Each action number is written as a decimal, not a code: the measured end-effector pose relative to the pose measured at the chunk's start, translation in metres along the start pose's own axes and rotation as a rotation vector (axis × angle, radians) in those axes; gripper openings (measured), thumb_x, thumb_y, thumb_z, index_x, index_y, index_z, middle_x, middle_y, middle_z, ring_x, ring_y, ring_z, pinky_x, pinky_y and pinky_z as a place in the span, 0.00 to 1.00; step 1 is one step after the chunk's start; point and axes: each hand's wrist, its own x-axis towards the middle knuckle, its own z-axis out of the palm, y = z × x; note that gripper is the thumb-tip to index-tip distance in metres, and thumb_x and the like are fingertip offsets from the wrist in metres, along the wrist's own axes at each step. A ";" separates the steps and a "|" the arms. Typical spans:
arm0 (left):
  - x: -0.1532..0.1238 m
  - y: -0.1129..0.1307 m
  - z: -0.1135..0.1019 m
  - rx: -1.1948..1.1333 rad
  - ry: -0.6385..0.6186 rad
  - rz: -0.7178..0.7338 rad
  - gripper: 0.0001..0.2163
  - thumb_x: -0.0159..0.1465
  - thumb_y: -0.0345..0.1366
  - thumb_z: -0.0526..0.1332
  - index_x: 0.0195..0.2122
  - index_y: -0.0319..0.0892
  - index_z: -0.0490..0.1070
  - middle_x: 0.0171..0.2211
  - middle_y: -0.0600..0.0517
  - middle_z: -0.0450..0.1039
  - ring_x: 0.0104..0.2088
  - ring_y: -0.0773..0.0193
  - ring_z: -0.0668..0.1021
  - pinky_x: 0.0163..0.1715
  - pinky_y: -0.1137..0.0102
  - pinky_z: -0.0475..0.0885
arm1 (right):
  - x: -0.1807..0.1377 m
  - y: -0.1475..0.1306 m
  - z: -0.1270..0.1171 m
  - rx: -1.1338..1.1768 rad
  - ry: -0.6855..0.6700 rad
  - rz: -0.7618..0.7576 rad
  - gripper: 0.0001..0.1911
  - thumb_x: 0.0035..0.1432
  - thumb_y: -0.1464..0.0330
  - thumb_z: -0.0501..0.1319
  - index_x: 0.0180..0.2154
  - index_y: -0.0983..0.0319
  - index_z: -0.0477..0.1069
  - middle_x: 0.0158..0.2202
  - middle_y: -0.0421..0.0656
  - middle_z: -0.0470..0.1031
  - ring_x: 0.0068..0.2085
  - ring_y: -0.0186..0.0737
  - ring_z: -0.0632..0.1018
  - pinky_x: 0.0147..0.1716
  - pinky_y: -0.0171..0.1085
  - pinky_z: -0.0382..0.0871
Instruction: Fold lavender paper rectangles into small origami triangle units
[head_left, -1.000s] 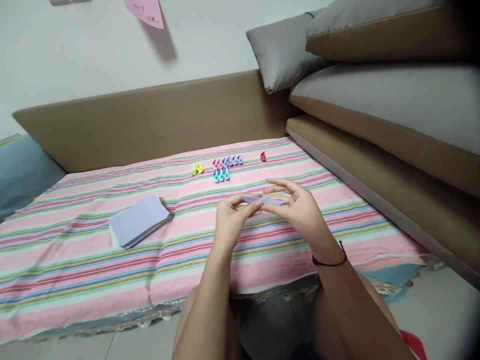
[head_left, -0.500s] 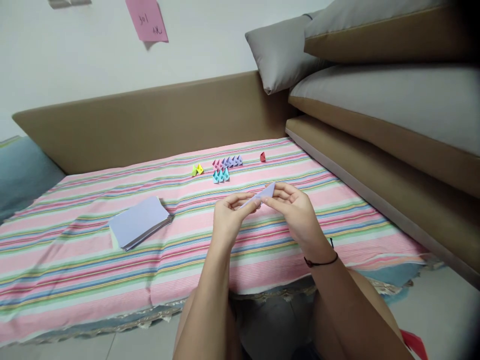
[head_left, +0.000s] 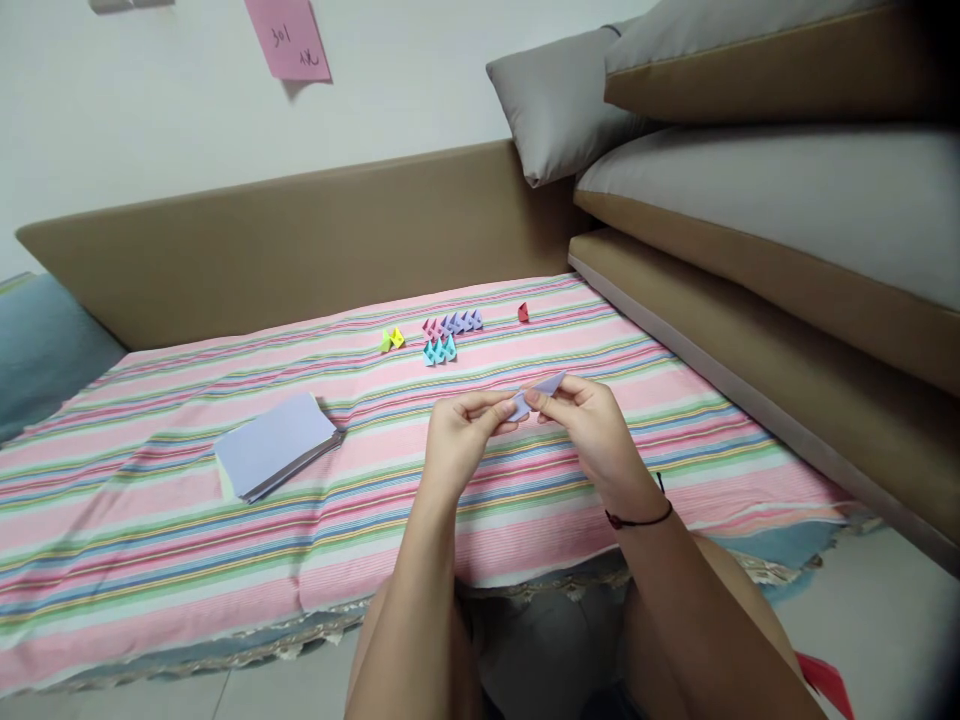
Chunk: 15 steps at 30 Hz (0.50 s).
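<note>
A small folded piece of lavender paper (head_left: 551, 384) is pinched between my two hands above the striped cloth. My left hand (head_left: 459, 438) grips its left end between thumb and fingers. With thumb and fingers closed, my right hand (head_left: 592, 425) holds the other part, and a pointed corner sticks out above the thumb. Fingers cover some of the folds. Beyond my hands stand small folded paper pieces: purple and pink ones (head_left: 465, 321) in a row, turquoise ones (head_left: 439, 350) in front, yellow-green ones (head_left: 393, 339) to the left, and a red one (head_left: 523, 313) to the right.
A stack of lavender paper sheets (head_left: 277, 447) lies on the striped cloth (head_left: 360, 540) at left. Along the back runs a brown backrest (head_left: 315, 245). Large cushions (head_left: 780, 200) are piled at right, and a pink note (head_left: 289, 40) is stuck to the wall.
The folded lavender paper has turned in my fingers; its tip now points further right and lower. Both thumbs have shifted on it. The view has moved slightly.
</note>
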 end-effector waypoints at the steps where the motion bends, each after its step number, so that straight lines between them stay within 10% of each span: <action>1: 0.000 -0.001 0.001 -0.014 0.007 -0.007 0.13 0.47 0.39 0.72 0.31 0.37 0.80 0.30 0.47 0.80 0.30 0.59 0.81 0.35 0.65 0.79 | 0.001 0.000 -0.001 -0.013 0.009 -0.011 0.13 0.44 0.59 0.68 0.26 0.63 0.74 0.24 0.39 0.74 0.26 0.33 0.71 0.27 0.34 0.68; 15: 0.001 -0.004 0.004 0.053 0.076 0.101 0.10 0.49 0.36 0.70 0.30 0.35 0.79 0.27 0.47 0.79 0.28 0.59 0.82 0.32 0.66 0.79 | 0.002 0.003 -0.002 0.038 -0.010 -0.005 0.14 0.44 0.59 0.69 0.29 0.63 0.76 0.27 0.43 0.78 0.31 0.39 0.77 0.34 0.39 0.71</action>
